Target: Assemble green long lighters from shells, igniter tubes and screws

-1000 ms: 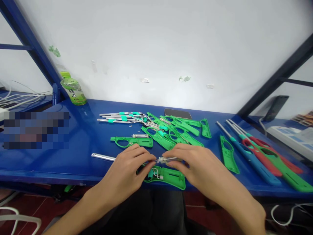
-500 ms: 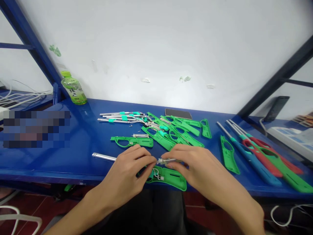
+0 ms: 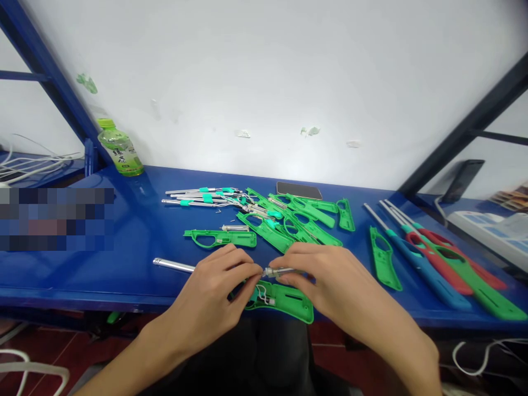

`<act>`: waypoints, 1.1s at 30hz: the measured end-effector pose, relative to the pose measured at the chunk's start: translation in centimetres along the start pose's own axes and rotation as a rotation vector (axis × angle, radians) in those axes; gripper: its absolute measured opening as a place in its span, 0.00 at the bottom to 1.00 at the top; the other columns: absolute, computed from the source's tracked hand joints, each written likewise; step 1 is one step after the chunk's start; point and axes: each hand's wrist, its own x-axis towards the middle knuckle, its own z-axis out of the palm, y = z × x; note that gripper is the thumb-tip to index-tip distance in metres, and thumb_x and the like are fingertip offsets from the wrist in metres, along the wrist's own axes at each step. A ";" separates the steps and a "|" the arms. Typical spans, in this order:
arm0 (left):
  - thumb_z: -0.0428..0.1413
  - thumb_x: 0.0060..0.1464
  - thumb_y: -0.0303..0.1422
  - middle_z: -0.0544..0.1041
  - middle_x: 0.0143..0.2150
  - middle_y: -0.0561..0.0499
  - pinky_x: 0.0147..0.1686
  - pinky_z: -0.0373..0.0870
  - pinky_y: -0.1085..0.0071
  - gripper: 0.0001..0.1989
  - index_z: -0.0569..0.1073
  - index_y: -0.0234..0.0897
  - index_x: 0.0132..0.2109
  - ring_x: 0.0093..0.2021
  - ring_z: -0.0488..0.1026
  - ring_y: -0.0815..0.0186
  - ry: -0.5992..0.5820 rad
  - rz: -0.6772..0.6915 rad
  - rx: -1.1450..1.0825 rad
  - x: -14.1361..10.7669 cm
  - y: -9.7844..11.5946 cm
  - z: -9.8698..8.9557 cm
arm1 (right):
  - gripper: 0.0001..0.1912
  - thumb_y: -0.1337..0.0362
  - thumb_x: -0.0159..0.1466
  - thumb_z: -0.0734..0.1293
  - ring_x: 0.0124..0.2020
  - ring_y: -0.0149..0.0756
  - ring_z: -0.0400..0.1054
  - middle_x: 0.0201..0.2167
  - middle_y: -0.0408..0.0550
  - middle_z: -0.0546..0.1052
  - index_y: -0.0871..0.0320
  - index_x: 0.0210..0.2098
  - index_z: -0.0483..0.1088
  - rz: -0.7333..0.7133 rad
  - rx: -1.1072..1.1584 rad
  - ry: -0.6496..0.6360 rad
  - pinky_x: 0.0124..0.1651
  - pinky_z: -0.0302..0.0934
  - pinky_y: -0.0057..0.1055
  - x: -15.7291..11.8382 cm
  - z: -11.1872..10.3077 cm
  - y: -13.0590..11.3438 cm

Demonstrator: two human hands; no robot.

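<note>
My right hand pinches a small metal and clear cylinder. At its left tip, the thumb and forefinger of my left hand are pressed together; what they hold is too small to make out. Below both hands lies a green half shell with white wires in it. A metal tube sticks out to the left from behind my left hand. Farther back is another green half shell with a small cylinder beside it.
Green shells and metal rods are heaped behind my hands, near a phone. To the right lie a loose shell and blue, red and green lighters. A bottle stands back left.
The whole view has shifted slightly. Both hands keep nearly the same pose, with the cylinder still in my right hand.
</note>
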 end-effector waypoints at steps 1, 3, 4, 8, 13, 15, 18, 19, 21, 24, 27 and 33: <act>0.58 0.69 0.20 0.80 0.40 0.52 0.41 0.72 0.68 0.08 0.78 0.37 0.47 0.39 0.74 0.66 -0.002 -0.002 -0.006 0.0 0.0 0.0 | 0.09 0.66 0.75 0.71 0.43 0.42 0.82 0.45 0.43 0.86 0.46 0.48 0.84 -0.002 0.000 0.002 0.47 0.69 0.36 0.0 0.0 0.0; 0.58 0.69 0.20 0.80 0.40 0.52 0.41 0.72 0.68 0.08 0.78 0.37 0.47 0.40 0.74 0.66 -0.006 -0.004 -0.012 0.0 0.0 0.1 | 0.09 0.66 0.75 0.71 0.43 0.42 0.82 0.45 0.42 0.86 0.46 0.48 0.84 -0.010 -0.004 0.007 0.47 0.69 0.36 0.0 0.0 0.0; 0.58 0.69 0.20 0.80 0.40 0.52 0.41 0.72 0.68 0.08 0.78 0.37 0.47 0.40 0.74 0.66 -0.009 -0.004 -0.012 0.0 0.0 0.1 | 0.09 0.66 0.75 0.71 0.43 0.41 0.82 0.45 0.42 0.86 0.46 0.47 0.84 -0.013 -0.005 0.011 0.47 0.69 0.36 0.1 0.0 0.0; 0.58 0.70 0.21 0.80 0.40 0.52 0.40 0.72 0.68 0.07 0.78 0.37 0.47 0.39 0.73 0.66 -0.013 0.003 -0.010 -0.1 -0.2 0.2 | 0.09 0.67 0.74 0.72 0.44 0.40 0.82 0.45 0.40 0.86 0.46 0.48 0.84 -0.015 0.014 0.006 0.47 0.68 0.35 0.2 -0.1 0.3; 0.58 0.71 0.24 0.82 0.42 0.53 0.42 0.72 0.66 0.07 0.79 0.39 0.50 0.40 0.74 0.65 -0.029 -0.011 -0.008 0.0 -0.2 0.2 | 0.08 0.65 0.74 0.72 0.45 0.43 0.83 0.47 0.40 0.87 0.45 0.47 0.84 0.035 0.016 0.010 0.45 0.67 0.35 0.0 -0.3 0.4; 0.57 0.72 0.25 0.81 0.44 0.53 0.43 0.73 0.66 0.09 0.78 0.41 0.53 0.42 0.75 0.64 -0.040 -0.034 -0.005 0.0 0.0 0.0 | 0.06 0.63 0.74 0.73 0.43 0.43 0.83 0.45 0.39 0.88 0.45 0.47 0.84 0.064 0.024 0.011 0.43 0.67 0.35 -0.1 -0.4 0.3; 0.55 0.73 0.27 0.80 0.47 0.52 0.45 0.74 0.65 0.11 0.77 0.43 0.57 0.45 0.75 0.63 -0.078 -0.065 0.005 -0.1 0.6 -0.5 | 0.06 0.62 0.73 0.74 0.39 0.42 0.83 0.41 0.37 0.89 0.44 0.46 0.84 0.122 0.044 -0.010 0.40 0.65 0.35 -0.2 -0.6 0.2; 0.55 0.73 0.28 0.80 0.48 0.51 0.47 0.75 0.63 0.11 0.76 0.43 0.58 0.47 0.76 0.62 -0.104 -0.079 0.023 -0.2 0.8 -0.6 | 0.06 0.62 0.73 0.74 0.38 0.41 0.83 0.40 0.36 0.89 0.44 0.46 0.84 0.142 0.045 -0.021 0.40 0.65 0.35 -0.3 -0.7 0.1; 0.57 0.73 0.32 0.80 0.53 0.49 0.51 0.76 0.58 0.14 0.74 0.43 0.62 0.51 0.77 0.58 -0.171 -0.109 0.087 -0.5 1.2 -0.9 | 0.06 0.62 0.73 0.73 0.38 0.41 0.83 0.39 0.35 0.88 0.43 0.46 0.84 0.171 0.039 -0.039 0.40 0.65 0.36 -0.3 -0.8 0.1; 0.60 0.70 0.37 0.78 0.58 0.46 0.57 0.75 0.49 0.22 0.70 0.45 0.67 0.57 0.76 0.50 -0.264 -0.133 0.189 -1.0 1.5 -1.1 | 0.06 0.59 0.74 0.72 0.40 0.42 0.83 0.41 0.34 0.88 0.42 0.46 0.84 0.188 0.037 -0.048 0.42 0.65 0.37 -0.6 -0.9 -0.1; 0.63 0.68 0.36 0.78 0.57 0.47 0.56 0.75 0.45 0.24 0.69 0.46 0.67 0.55 0.77 0.48 -0.306 -0.136 0.225 -1.3 1.5 -1.0 | 0.05 0.59 0.73 0.73 0.41 0.41 0.82 0.42 0.34 0.88 0.42 0.44 0.84 0.192 0.043 -0.051 0.43 0.65 0.37 -1.0 -0.9 -0.3; 0.62 0.70 0.36 0.79 0.51 0.51 0.51 0.74 0.47 0.12 0.74 0.45 0.57 0.49 0.77 0.51 -0.333 -0.164 0.166 -1.0 1.0 -0.6 | 0.06 0.63 0.71 0.76 0.42 0.42 0.81 0.42 0.38 0.87 0.43 0.43 0.85 0.178 0.022 -0.071 0.44 0.65 0.38 -1.3 -0.8 -0.2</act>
